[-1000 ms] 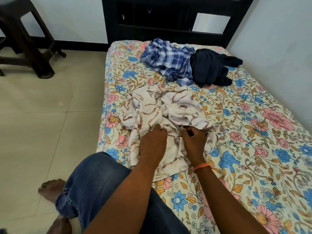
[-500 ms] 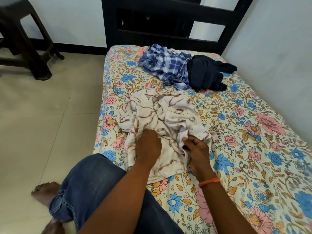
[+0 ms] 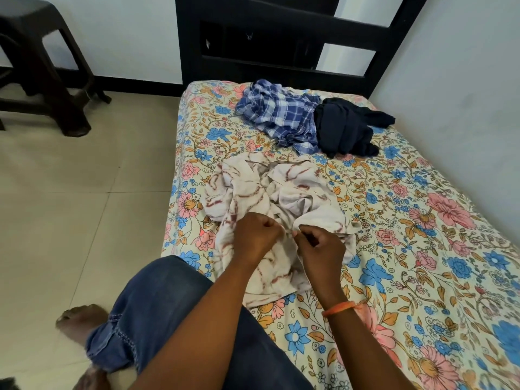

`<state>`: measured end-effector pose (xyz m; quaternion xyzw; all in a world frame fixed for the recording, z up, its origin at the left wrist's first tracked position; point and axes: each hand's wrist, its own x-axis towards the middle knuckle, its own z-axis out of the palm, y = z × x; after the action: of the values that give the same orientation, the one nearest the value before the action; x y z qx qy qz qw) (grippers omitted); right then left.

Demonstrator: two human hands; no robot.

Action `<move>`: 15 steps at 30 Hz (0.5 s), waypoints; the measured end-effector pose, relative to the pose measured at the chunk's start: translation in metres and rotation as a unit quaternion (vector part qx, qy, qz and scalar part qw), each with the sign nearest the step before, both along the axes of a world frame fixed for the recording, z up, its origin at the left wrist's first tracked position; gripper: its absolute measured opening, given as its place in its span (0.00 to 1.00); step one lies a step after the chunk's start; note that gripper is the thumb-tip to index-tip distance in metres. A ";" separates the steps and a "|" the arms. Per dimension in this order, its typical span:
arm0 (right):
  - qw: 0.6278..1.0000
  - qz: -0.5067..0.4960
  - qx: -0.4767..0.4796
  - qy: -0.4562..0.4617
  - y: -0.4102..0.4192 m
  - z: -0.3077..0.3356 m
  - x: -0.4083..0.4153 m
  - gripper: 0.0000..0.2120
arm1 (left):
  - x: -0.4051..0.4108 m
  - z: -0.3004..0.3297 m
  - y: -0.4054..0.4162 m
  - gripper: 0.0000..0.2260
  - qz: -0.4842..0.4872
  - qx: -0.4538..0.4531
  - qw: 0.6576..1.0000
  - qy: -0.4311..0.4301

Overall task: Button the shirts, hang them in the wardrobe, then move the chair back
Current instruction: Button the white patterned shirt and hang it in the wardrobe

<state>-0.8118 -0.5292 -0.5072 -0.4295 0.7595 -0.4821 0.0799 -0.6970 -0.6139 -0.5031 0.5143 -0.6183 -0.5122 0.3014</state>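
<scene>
A crumpled white shirt with reddish-brown streaks (image 3: 261,190) lies on the bed's near left part. My left hand (image 3: 254,237) and my right hand (image 3: 320,246) sit close together on its front edge, each pinching a fold of the cloth between thumb and fingers. Whether a button is between them I cannot tell. Farther back lie a blue checked shirt (image 3: 277,114) and a dark navy garment (image 3: 346,128), side by side and touching. A dark plastic chair (image 3: 42,68) stands on the floor at the far left.
The bed (image 3: 422,249) has a floral sheet and a black headboard (image 3: 281,32); a white wall runs along its right side. My knee in blue jeans (image 3: 157,311) rests at the bed's left edge, bare feet on the beige tiled floor (image 3: 70,192).
Both hands have lifted from lying flat on the white shirt and now pinch its edges close together. The camera has tilted down slightly.
</scene>
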 end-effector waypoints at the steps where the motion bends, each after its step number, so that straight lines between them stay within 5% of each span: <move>1: 1.000 0.003 0.001 0.001 0.000 0.000 0.001 0.02 | 0.002 0.004 0.003 0.03 -0.012 0.014 1.000 0.026; 9: 0.997 0.002 -0.033 -0.065 0.014 -0.008 0.022 0.07 | 0.016 0.008 0.018 0.03 -0.049 -0.001 0.998 0.040; 15: 0.993 0.033 -0.064 0.097 0.018 -0.011 0.034 0.04 | 0.011 0.010 0.023 0.07 -0.042 -0.044 0.998 -0.022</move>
<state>-0.7783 -0.5113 -0.5178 -0.5028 0.7168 -0.4830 -0.0057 -0.6858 -0.5912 -0.4935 0.4850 -0.6679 -0.4852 0.2885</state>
